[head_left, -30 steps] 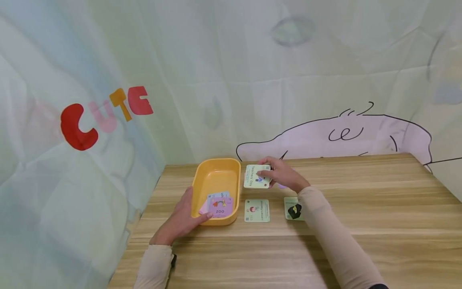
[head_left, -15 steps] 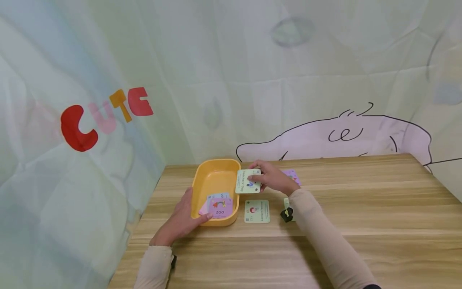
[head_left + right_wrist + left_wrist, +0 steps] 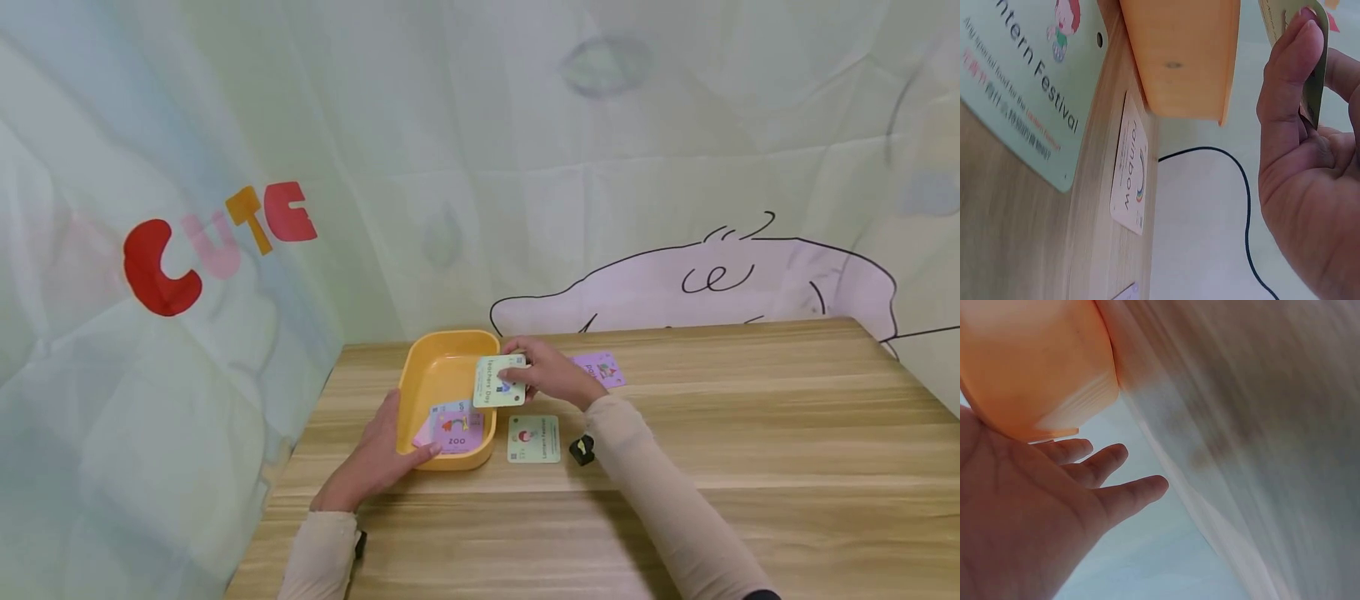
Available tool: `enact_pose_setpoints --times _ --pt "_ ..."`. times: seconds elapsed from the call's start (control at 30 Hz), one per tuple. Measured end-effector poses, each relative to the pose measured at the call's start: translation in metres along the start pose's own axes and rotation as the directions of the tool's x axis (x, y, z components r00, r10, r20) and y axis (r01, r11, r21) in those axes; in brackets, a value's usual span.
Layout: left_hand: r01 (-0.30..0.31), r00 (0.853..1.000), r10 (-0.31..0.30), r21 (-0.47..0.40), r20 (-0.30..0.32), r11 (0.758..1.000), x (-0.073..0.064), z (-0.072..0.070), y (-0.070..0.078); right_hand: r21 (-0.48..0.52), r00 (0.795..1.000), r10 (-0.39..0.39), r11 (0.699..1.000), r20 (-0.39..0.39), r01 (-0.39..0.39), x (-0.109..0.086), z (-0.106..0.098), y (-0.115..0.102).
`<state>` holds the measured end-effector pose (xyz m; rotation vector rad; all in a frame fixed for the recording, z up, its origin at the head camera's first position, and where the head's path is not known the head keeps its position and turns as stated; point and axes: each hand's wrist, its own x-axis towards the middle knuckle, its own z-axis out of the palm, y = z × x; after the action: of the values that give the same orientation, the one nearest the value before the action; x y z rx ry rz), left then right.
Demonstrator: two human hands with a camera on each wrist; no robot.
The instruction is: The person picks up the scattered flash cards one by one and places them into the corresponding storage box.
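My left hand (image 3: 378, 450) holds the near left side of a yellow-orange plastic tray (image 3: 408, 375). Its thumb crosses the rim, while the left wrist view shows several straight fingers along the outside. Inside the tray, a purple "zoo" card (image 3: 457, 435) overlaps a pale blue card and a pink one. My right hand (image 3: 551, 373) pinches a pale green "Teachers' Day" card (image 3: 489, 385) between thumb and fingers. That card hangs over the tray's right rim. I cannot tell whether more cards lie behind it.
A green "Lantern Festival" card (image 3: 534, 439) lies right of the tray. Behind my right hand lies a purple card (image 3: 606, 367). The right wrist view shows a "rainbow" card (image 3: 1130, 165) on the wooden table (image 3: 720, 483). Printed cloth hangs behind and left.
My right hand has carried the Teachers' Day card leftward, from beside the tray to over its right rim. The purple card behind is now uncovered. My left hand and the tray stay put.
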<state>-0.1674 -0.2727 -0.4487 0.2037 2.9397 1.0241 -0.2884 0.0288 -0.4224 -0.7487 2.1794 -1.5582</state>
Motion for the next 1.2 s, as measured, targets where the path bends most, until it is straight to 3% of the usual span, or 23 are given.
enact_pose_setpoints --times 0.63,1.2 --pt "-0.017 1.0 0.017 -0.013 -0.009 1.0 0.0 -0.002 0.001 -0.013 1.0 0.002 1.0 0.012 -0.002 0.009 0.025 -0.003" --pt "-0.057 0.998 0.057 -0.021 -0.028 0.998 0.001 -0.001 0.0 0.022 1.0 0.013 1.0 -0.026 -0.012 0.017 0.034 -0.006"
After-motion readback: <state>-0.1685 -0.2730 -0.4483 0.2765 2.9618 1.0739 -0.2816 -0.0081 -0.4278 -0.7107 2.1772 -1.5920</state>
